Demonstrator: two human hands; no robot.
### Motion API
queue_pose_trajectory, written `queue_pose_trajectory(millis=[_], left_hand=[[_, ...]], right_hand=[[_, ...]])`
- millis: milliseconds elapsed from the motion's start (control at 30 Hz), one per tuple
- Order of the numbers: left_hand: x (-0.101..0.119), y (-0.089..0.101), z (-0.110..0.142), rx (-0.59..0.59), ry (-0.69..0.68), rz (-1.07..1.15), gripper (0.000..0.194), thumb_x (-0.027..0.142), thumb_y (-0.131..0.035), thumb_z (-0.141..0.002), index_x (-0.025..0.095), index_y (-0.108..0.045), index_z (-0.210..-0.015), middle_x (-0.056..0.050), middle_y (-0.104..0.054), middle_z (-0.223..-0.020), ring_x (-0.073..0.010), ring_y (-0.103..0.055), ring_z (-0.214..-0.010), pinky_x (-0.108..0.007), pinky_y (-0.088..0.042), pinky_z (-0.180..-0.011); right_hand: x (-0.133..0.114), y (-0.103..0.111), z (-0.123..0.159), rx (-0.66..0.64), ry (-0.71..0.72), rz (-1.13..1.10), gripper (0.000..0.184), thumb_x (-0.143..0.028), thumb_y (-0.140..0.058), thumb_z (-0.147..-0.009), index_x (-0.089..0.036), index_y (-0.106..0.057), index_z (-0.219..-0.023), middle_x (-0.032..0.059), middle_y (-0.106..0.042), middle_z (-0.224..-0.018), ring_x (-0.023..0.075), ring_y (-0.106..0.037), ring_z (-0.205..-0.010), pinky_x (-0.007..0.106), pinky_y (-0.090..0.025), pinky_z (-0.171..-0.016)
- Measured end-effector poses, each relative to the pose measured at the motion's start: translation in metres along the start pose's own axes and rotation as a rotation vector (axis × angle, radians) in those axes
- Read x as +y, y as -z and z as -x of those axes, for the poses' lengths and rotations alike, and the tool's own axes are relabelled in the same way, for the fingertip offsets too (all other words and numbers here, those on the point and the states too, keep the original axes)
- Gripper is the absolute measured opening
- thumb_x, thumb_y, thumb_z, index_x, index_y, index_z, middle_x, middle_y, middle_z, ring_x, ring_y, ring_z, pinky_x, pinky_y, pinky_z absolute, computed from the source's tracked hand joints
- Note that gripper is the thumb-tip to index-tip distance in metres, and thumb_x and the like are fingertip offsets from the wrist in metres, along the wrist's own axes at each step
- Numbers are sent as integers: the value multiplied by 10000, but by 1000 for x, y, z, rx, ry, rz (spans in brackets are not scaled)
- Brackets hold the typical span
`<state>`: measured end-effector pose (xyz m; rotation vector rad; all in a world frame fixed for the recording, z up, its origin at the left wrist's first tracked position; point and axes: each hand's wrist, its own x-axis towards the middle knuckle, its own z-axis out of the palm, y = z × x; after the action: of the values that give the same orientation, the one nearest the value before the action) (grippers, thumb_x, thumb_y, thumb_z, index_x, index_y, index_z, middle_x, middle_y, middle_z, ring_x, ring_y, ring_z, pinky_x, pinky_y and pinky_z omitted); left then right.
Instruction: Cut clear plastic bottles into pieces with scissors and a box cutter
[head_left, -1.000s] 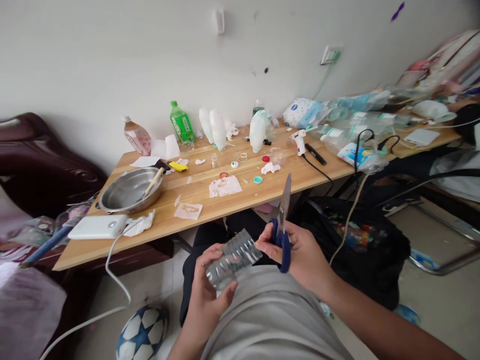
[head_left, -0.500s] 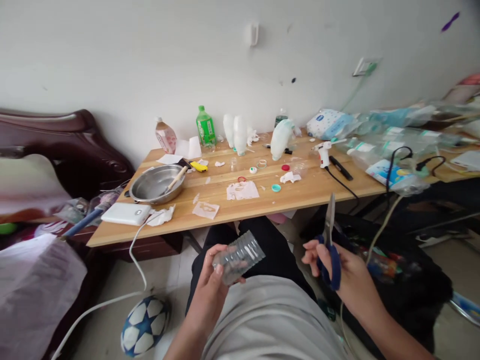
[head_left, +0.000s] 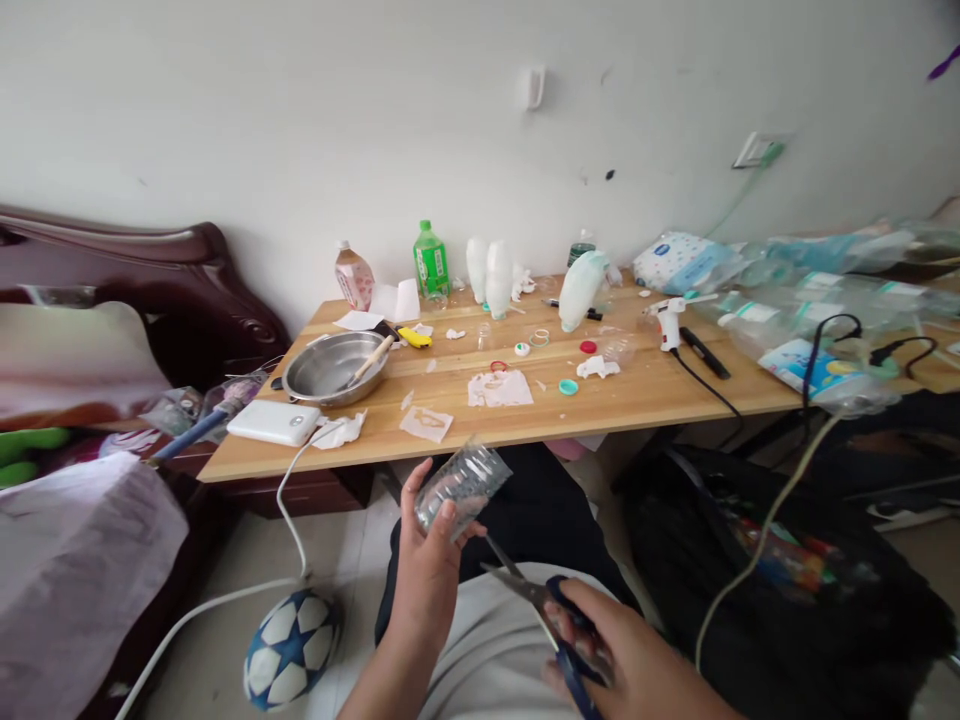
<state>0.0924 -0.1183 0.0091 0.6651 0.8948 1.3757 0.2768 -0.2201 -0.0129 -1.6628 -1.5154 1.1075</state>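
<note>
My left hand point(head_left: 431, 545) is wrapped round a clear, ribbed piece of a plastic bottle point(head_left: 463, 488), held tilted over my lap below the table's front edge. In my right hand point(head_left: 600, 625) is a pair of scissors point(head_left: 541, 598) with dark blue handles. Their blades are spread apart and point up and left towards the bottle piece, just below my left fingers. Whether the blades touch the plastic I cannot tell. Part of the lower handle loop is covered by my right fingers.
On the wooden table point(head_left: 360, 432) are a metal bowl point(head_left: 322, 385), a white box-like device point(head_left: 274, 423), a green bottle point(head_left: 430, 262), white bottle shapes point(head_left: 499, 280), a glue gun point(head_left: 670, 325) and paper scraps. Several clear bottles lie at right. A ball point(head_left: 292, 650) rests on the floor.
My right hand has brought the scissors left and down, from upright to pointing at the bottle piece, and the blades have opened. My left hand has raised the piece slightly and turned it.
</note>
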Motion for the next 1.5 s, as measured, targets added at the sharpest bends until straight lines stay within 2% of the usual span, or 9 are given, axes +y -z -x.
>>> queue_pose_trajectory(millis=[233,400,533,700,800,933,1067,1233,1500], left_hand=[[-1,2,1,1,66,129,488,441,-746,-832,258,-557,-1243,-83,-687,-1201,-237,-744,-925,-287,-578,-715],[1,7,-5,14,162,209,500,503,-727,-840,249,-588,-1247,-97,-709,-1205,-245,-747,-929,-272,-590,-668],[5,17,-12,68,82,156,528,531,-742,-810,251,-609,-1237,-100,-689,-1252,-272,-721,-1004,-282,-593,-660],[9,27,-13,94,-3,-3,465,483,-753,-804,245,-650,-1190,-67,-668,-1234,-216,-685,-952,-262,-572,-625],[6,31,-15,139,-48,-58,496,458,-798,-755,242,-640,-1172,-53,-676,-1175,-211,-678,-931,-275,-579,-650],[-5,39,-19,278,-74,-136,637,487,-798,-752,285,-522,-1289,-31,-681,-1105,-199,-697,-894,-325,-571,-773],[-13,49,-23,349,-148,-334,641,555,-797,-725,237,-538,-1217,-30,-659,-1061,-199,-656,-902,-356,-517,-875],[-10,54,-23,273,-234,-383,633,523,-792,-750,259,-554,-1274,-41,-642,-1166,-239,-599,-1090,-364,-432,-1011],[-11,51,-21,226,-126,-256,730,529,-774,-775,317,-498,-1417,-36,-642,-1250,-242,-588,-1181,-358,-420,-1054]], right_hand=[[-19,5,-8,-40,97,157,165,-377,-659,-809,-232,-619,-875,25,-697,-819,167,-638,-695,231,-512,-668],[-15,16,-20,37,131,248,192,-425,-638,-850,-235,-622,-875,25,-718,-806,174,-664,-687,230,-503,-636],[-5,59,-42,207,93,324,266,-502,-622,-879,-247,-669,-933,53,-774,-889,213,-737,-775,247,-514,-667],[-2,130,-72,387,-59,861,368,-554,-513,-959,-243,-688,-873,88,-759,-710,302,-745,-709,307,-445,-576],[0,164,-89,458,-138,1055,310,-454,-499,-996,-191,-646,-1068,133,-777,-896,316,-747,-830,324,-461,-643],[11,192,-110,461,-203,1086,235,-229,-523,-975,-120,-597,-1170,207,-728,-1125,311,-719,-1004,332,-473,-748],[23,205,-120,476,-303,1067,234,-201,-543,-954,-121,-637,-1154,267,-734,-989,346,-736,-900,379,-456,-695],[30,216,-131,521,-408,1029,280,-307,-571,-938,-132,-700,-1115,305,-716,-924,391,-730,-834,432,-435,-636],[23,218,-196,537,-428,1024,283,-405,-589,-973,-152,-686,-1054,95,-713,-1038,220,-688,-914,393,-543,-802]])
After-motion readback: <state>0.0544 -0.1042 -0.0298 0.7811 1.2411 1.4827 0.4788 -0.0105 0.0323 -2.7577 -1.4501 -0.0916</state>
